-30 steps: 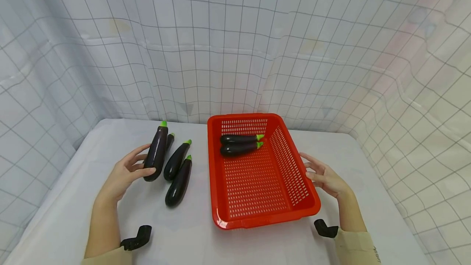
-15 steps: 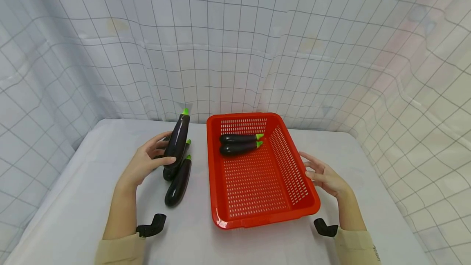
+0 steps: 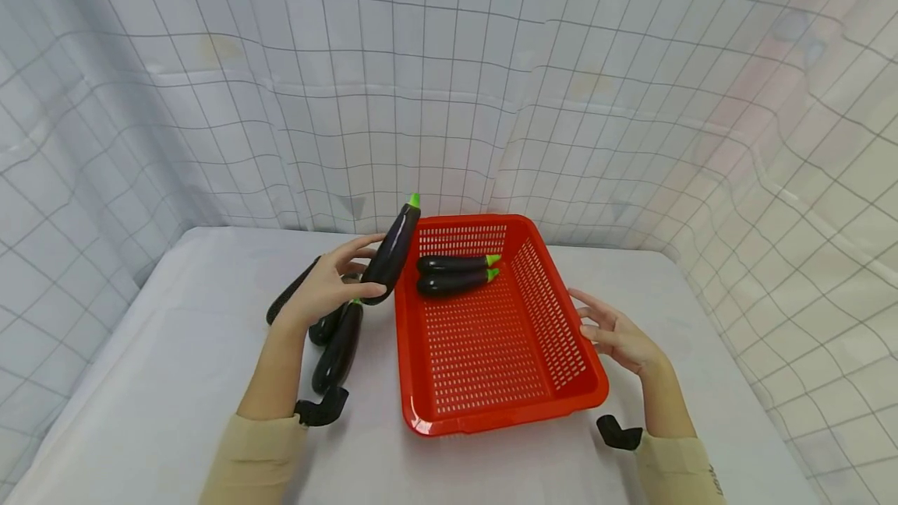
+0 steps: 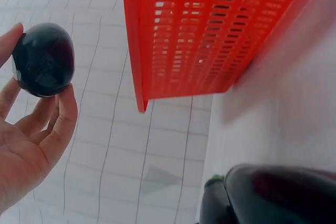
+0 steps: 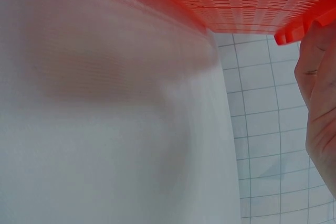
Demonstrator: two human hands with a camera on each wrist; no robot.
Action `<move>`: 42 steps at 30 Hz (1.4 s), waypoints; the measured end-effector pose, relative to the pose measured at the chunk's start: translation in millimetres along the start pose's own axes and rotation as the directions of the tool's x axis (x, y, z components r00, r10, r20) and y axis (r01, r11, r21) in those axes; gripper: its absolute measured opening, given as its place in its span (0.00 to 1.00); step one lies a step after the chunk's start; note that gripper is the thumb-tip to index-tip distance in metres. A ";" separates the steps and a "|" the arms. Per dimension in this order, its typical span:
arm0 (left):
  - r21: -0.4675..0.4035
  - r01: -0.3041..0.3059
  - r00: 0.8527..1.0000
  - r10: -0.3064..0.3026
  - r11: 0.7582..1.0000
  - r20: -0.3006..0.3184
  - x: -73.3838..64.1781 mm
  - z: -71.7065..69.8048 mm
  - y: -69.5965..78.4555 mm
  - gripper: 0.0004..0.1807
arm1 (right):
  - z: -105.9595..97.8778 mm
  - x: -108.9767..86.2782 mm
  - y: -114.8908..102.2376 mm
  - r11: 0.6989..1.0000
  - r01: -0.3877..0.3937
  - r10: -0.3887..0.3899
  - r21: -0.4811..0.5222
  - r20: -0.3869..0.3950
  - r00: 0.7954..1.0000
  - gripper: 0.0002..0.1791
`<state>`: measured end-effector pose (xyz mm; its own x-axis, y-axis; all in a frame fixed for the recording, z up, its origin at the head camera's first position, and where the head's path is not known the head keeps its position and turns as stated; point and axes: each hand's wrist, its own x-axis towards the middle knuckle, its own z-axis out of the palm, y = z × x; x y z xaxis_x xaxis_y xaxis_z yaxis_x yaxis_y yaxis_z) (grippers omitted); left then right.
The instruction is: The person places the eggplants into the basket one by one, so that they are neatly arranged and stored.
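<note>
My left hand (image 3: 323, 287) holds a dark purple eggplant (image 3: 394, 249) between thumb and fingers, its green stem end tipped up and to the right. It overlaps the left rim of the red plastic basket (image 3: 408, 365) in the head view. From the left wrist, the rounded end of this eggplant (image 4: 44, 59) shows in the fingers, apart from the basket wall (image 4: 184, 40). Two eggplants (image 3: 456, 282) lie side by side within the basket, near its back. At the basket's right side, my right hand (image 3: 620, 341) touches the rim with relaxed fingers.
Three more eggplants (image 3: 339, 353) lie on the white-covered table (image 3: 175, 380) left of the basket, partly hidden under my left hand and forearm. A grid-patterned white curtain (image 3: 463, 84) hangs behind and along both sides. A black wrist mount (image 3: 323, 407) sits at my left wrist.
My left hand has carried the eggplant up and rightward from above the table eggplants to the basket's left rim. The right hand and basket have stayed in place.
</note>
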<state>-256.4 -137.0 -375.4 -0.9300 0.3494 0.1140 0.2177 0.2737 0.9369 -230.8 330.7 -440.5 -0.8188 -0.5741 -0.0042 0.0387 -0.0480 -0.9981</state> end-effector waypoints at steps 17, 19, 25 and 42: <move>0.347 -0.179 0.982 0.145 0.920 0.123 35.2 50.1 15.5 0.37 | -1.6 2.1 2.1 1.000 -0.005 0.004 -0.001 -0.010 1.000 0.33; 0.427 -0.196 0.979 0.151 0.883 0.137 37.2 56.6 15.5 0.37 | -1.5 2.2 2.0 1.000 -0.002 0.002 0.001 -0.005 1.000 0.33; 0.631 -0.230 0.972 0.150 0.741 0.179 39.2 74.5 15.1 0.35 | -0.4 1.4 1.0 1.000 -0.004 0.004 0.007 -0.003 1.000 0.33; 0.822 -0.456 0.889 0.215 0.341 0.404 47.2 103.9 -8.7 0.31 | 1.9 0.7 -1.0 1.000 -0.002 0.002 0.000 -0.008 1.000 0.33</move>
<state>-271.5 -29.8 -412.5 -0.6608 0.7313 0.1689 0.7414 0.6710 -0.0046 -230.3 328.8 -439.4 -0.8232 -0.5677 -0.0066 0.0403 -0.0468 -0.9981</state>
